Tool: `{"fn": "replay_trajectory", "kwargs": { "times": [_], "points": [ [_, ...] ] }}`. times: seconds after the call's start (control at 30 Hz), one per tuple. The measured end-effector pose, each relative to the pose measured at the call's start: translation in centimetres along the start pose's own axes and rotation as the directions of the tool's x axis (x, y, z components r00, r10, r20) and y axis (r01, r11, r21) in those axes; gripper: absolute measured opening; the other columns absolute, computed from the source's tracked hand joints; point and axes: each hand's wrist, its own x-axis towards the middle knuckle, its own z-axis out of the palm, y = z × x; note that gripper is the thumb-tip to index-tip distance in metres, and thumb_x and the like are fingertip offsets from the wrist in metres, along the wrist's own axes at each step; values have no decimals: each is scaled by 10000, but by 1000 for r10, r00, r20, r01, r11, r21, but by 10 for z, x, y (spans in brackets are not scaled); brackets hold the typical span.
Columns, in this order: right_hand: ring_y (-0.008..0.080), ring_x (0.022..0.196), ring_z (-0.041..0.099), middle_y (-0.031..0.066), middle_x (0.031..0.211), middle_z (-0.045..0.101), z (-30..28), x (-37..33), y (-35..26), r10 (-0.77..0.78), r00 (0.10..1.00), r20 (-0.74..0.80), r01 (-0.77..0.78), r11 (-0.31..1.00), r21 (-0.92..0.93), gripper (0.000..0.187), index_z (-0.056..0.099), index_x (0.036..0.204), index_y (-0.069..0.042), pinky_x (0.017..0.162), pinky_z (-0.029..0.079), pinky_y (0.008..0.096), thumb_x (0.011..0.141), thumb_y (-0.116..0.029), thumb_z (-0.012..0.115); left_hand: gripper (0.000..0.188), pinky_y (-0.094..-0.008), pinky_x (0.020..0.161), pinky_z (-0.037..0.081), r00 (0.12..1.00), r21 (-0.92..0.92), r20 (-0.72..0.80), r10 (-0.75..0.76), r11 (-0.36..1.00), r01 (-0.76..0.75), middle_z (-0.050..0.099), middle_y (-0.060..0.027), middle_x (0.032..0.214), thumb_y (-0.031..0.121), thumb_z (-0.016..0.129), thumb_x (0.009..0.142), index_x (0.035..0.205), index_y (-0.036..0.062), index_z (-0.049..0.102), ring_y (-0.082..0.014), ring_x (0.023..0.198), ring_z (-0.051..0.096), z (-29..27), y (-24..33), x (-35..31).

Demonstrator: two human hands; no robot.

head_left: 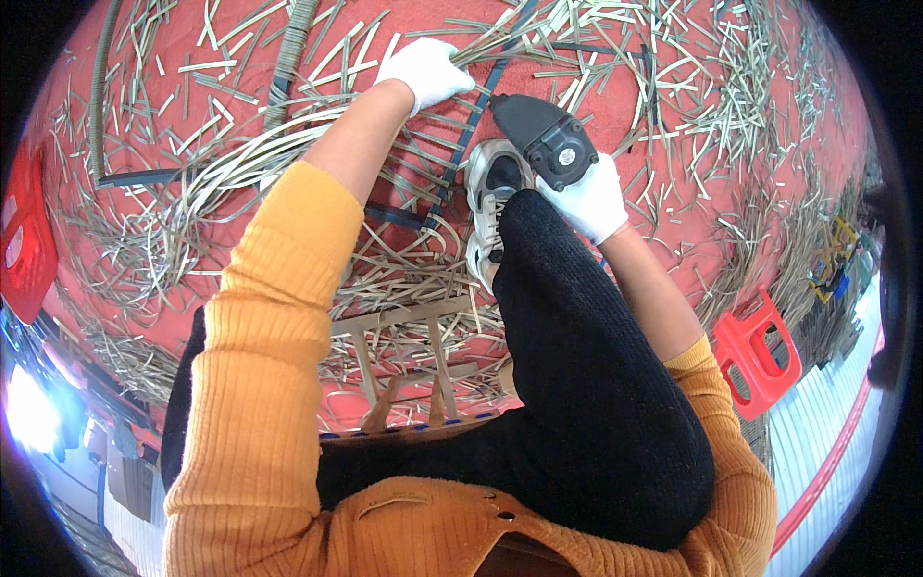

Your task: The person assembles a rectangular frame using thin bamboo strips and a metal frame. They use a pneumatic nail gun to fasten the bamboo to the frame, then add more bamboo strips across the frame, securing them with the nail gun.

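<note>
My left hand [426, 75], in a white glove, has its fingers closed at the ends of flat greyish wicker strips [514, 43] by a dark frame bar [478, 108]. Several strips run side by side from that bar toward the left, below the hand. My right hand [593, 199], also gloved in white, grips a black power tool [544, 137] that looks like an air stapler. The tool's narrow nose points up and left, close to the bar. Whether it touches the bar, I cannot tell. Much of the right hand's fingers is hidden behind the tool.
Cut strips lie scattered over the red floor [596, 113]. Long loose strips [226, 183] bundle at the left, by a wrapped frame post [286, 72]. My shoe [484, 216] rests beside the frame. A red plastic stool [757, 356] stands at the right, another red plastic thing [26, 236] far left.
</note>
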Motion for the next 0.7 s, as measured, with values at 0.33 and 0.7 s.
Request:
{"fn": "replay_trajectory", "kwargs": {
  "times": [0.33,0.7],
  "points": [
    [366,793,697,184,804,702,4,3,-2,-21,999,-37,21,1000,4,314,708,907,-41,685,547,409,782,-328,736,498,-398,885,523,997,33,54,-50,998,49,710,-192,1022,464,689,778,1072,64,730,-333,951,681,0,0,1],
    [336,778,723,167,779,717,-8,-1,25,214,969,-121,-195,969,152,243,714,895,-31,701,553,402,784,-246,694,442,-442,873,534,963,61,-248,-102,991,121,707,-180,1069,477,616,901,1067,87,742,-340,980,683,-19,12,-17]
  ]
}}
